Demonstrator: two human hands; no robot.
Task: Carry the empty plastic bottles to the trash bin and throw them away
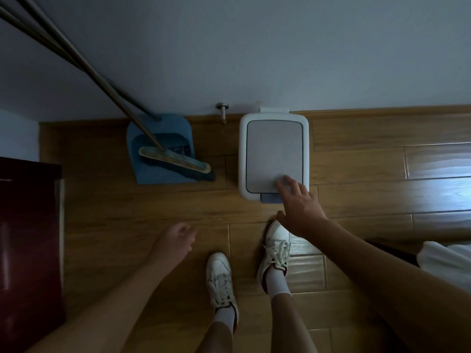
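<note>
Overhead, wood-plank floor (pixel 382 161) fills most of the view, meeting a pale wall (pixel 254 47) along a wood baseboard. Dark red cabinet (pixel 28 238) sits at the left edge. Trash bin (pixel 274 155), white rim with grey lid, stands against the wall right of centre; lid lies flat and closed, small blue pedal tab showing at its near edge. No plastic bottles visible anywhere, neither hand carries one; bin inside is hidden by the lid.

Blue dustpan (pixel 160 149) stands left of the bin, near but apart, with a broom (pixel 175 161) head resting across it; two long handles run up to the top-left corner. Metal door stop (pixel 223 110) sticks out of the baseboard between dustpan and bin. White cloth (pixel 448 261) shows at the right edge, partly cut off.

Right arm reaches forward; right hand (pixel 298 207) is spread, fingers (pixel 283 183) released and extended, tips over the near right corner of the lid, looks like touching but contact is hard to confirm. Left hand (pixel 173 240) hangs over bare floor, well apart from the bin, fingers loosely curled, grasping nothing.

Two white laced sneakers below: right shoe (pixel 275 248) forward, toe just short of the bin, left shoe (pixel 221 278) further back. White socks above both.
</note>
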